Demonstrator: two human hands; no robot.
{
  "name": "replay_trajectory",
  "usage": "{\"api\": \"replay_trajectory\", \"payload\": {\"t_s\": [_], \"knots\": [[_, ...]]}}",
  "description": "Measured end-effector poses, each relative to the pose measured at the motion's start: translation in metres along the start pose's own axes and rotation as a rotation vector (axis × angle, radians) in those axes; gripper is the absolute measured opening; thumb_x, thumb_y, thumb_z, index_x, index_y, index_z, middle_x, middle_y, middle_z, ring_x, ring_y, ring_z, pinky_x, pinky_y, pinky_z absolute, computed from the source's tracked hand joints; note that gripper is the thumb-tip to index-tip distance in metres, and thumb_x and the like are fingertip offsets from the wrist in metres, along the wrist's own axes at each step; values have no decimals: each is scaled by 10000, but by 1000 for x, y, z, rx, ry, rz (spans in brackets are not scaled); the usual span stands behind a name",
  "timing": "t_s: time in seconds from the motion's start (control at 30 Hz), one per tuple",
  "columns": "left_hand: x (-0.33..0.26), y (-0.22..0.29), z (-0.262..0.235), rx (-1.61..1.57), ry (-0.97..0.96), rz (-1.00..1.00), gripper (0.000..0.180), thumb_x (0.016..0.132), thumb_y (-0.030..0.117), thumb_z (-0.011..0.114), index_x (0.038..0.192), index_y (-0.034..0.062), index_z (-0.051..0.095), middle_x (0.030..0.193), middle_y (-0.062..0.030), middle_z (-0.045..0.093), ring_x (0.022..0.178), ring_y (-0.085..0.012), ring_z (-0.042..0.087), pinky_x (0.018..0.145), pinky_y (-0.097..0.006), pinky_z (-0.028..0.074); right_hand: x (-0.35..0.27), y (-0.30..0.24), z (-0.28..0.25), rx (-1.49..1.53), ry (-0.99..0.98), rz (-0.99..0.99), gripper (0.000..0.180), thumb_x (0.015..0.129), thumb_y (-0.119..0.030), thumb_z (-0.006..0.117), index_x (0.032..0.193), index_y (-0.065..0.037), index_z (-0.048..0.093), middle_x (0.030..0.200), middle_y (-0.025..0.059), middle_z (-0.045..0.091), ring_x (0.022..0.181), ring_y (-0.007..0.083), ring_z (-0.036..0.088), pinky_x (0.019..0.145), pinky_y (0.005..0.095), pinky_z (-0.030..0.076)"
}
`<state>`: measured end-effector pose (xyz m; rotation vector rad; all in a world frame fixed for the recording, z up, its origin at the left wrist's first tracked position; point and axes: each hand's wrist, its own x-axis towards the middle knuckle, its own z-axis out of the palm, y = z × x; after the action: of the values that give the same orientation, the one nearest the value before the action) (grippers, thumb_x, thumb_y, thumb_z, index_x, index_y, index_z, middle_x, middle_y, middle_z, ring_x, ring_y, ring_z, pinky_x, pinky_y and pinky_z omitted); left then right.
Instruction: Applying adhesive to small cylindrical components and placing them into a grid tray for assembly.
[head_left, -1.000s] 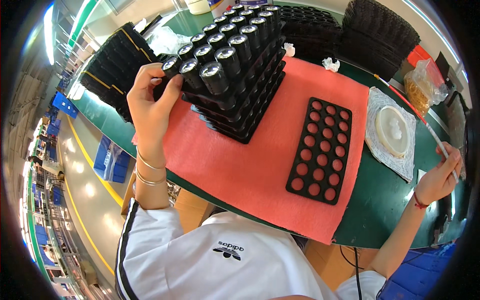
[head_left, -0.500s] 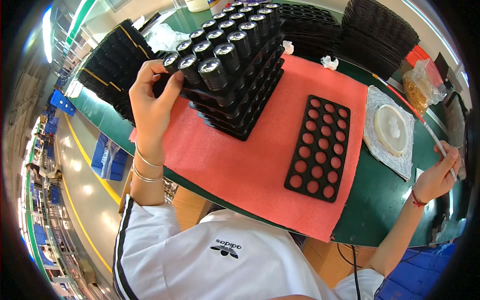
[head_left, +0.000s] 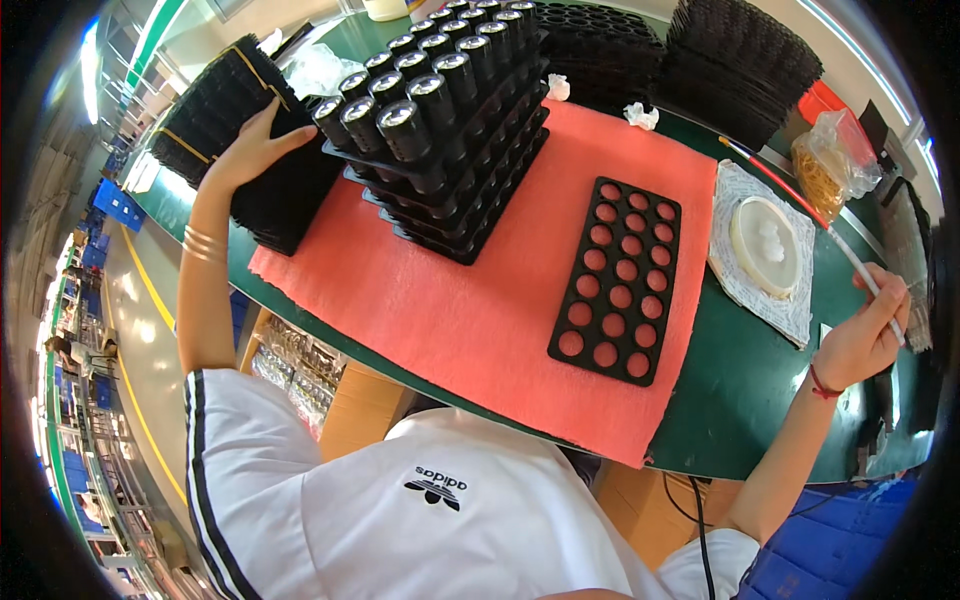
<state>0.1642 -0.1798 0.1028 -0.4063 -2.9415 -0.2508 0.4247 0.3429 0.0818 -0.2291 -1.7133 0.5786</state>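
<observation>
My left hand [head_left: 255,152] is against a tall bundle of black trays [head_left: 285,205] with yellow bands, its thumb and fingers spread apart. To the right of that hand rises a stack of black holed trays [head_left: 470,235], its top level filled with black cylinders [head_left: 402,130] that have shiny lens-like ends, perhaps flashlight heads. A single black tray [head_left: 600,290] with round holes lies flat on a pink mat [head_left: 400,320]. My right hand [head_left: 865,330] grips a long paintbrush [head_left: 830,228] by its pale end, the bristles pointing away over the table.
A shallow round dish [head_left: 742,245] with whitish contents rests on a paper-wrapped pad [head_left: 720,265]. Behind stand more black tray stacks [head_left: 735,70], crumpled tissue [head_left: 641,117] and a bag of yellowish bands [head_left: 830,165]. The green table [head_left: 720,420] curves along my front.
My left hand has let go of a cylinder at the stack's near corner and moved left to the banded trays. The right hand still holds the paintbrush. The whole view has shifted slightly.
</observation>
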Motion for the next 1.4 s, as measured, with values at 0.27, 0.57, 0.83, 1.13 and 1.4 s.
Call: {"api": "replay_trajectory", "payload": {"t_s": [0.27, 0.57, 0.83, 1.13, 1.4], "knots": [[4, 0, 9, 89, -59, 18, 709, 768, 512, 510, 1116, -102, 441, 1076, -286, 491, 1035, -378, 465, 889, -369, 356, -4, 0, 6, 87, -55, -3, 319, 900, -181, 375, 716, 28, 529, 696, 79, 542, 643, 131, 492, 627, 249, 388], [1, 55, -52, 891, 575, 211, 297, 823, 313, 482, 716, 57, 587, 724, -86, 576, 734, -259, 583, 576, -371, 491, -2, -1, 4, 127, -1, 61, 343, 904, -205, 370, 704, 26, 526, 684, 83, 546, 640, 127, 486, 629, 246, 383], [-4, 119, -156, 39, 527, 65, 435, 870, 329, 358, 878, -9, 632, 747, -151, 606, 626, -222, 563, 619, -317, 433, 0, 0, 3, 209, 4, 42, 354, 906, -217, 364, 684, 16, 511, 676, 80, 545, 626, 120, 478, 612, 232, 377], [28, 196, -109, -179, -27, 337, 512, 848, 438, 391, 829, -26, 609, 735, -142, 587, 722, -190, 520, 758, -309, 388, 2, -1, 0, 216, -43, 63, 354, 909, -208, 369, 644, 5, 466, 618, 62, 491, 568, 106, 446, 546, 227, 355], [57, 167, -70, -367, -139, 200, 487, 807, 489, 473, 559, 71, 489, 492, 43, 359, 460, -57, 333, 444, -215, 277, 2, -4, 2, 216, -45, 80, 342, 905, -195, 382, 646, 10, 475, 623, 68, 502, 570, 111, 453, 546, 233, 359]]}}
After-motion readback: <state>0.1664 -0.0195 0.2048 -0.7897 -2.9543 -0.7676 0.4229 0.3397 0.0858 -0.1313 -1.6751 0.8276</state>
